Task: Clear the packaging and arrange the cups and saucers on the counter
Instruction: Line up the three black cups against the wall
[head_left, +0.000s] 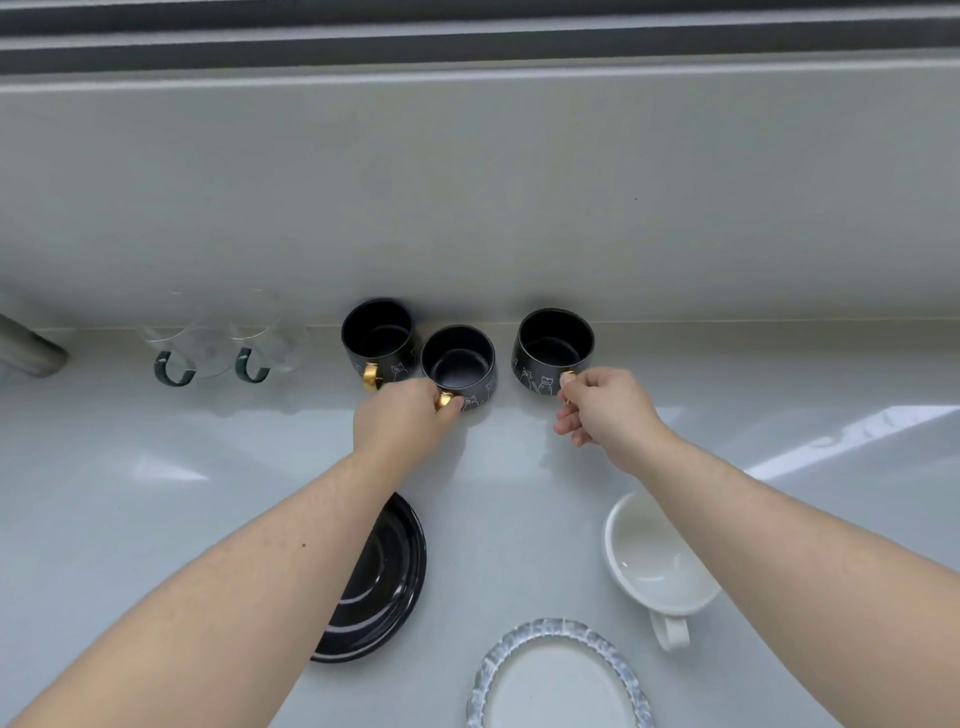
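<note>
Fingers (447, 402) of left hand (402, 421) pinching middle black mug (460, 366) by its gold handle, right hand (605, 410) fingers gripping right black mug (553, 345) handle, both on bench (156, 519).

One head-worn view looks steeply down, close over the counter (519, 467), toward perhaps a window ledge.

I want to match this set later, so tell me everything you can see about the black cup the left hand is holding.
The middle black cup is squat and round, matte black inside and out like glazed ceramic, with white line-drawn cats on its wall and a gold handle. It stands upright and empty on the counter near the back wall. The left hand grips the handle, fingers closed around it. Another black cup sits close behind it; contact cannot be told.
</note>
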